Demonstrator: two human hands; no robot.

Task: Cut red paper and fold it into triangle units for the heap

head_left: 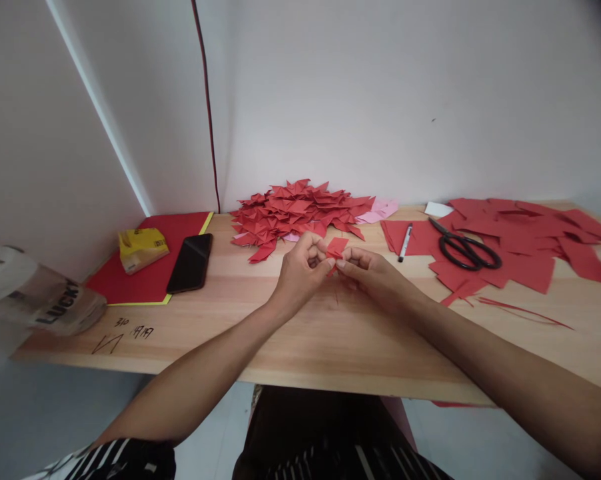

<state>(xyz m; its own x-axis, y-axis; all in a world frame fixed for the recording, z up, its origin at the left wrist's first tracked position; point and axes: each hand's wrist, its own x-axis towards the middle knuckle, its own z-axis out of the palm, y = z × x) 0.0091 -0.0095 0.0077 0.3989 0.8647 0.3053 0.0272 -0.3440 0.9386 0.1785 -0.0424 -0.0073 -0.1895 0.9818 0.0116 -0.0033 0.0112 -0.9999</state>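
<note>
Between my two hands is a small folded piece of red paper [337,247], held up over the wooden table. My left hand [303,263] pinches its left side with thumb and fingers. On the other side my right hand [368,270] grips it, thumb toward me. The lower part of the paper is partly hidden by my fingers. Just behind my hands lies a heap of folded red paper pieces [300,210], with some pink paper [380,211] at its right edge.
Right of my hands are a marker pen [405,242], black-handled scissors [468,252] and scattered red paper sheets [525,233]. Leftward lie a black phone [190,263], a yellow packet [143,249] on a red sheet [130,283], and a plastic cup [55,297]. A wall stands behind the table [300,353].
</note>
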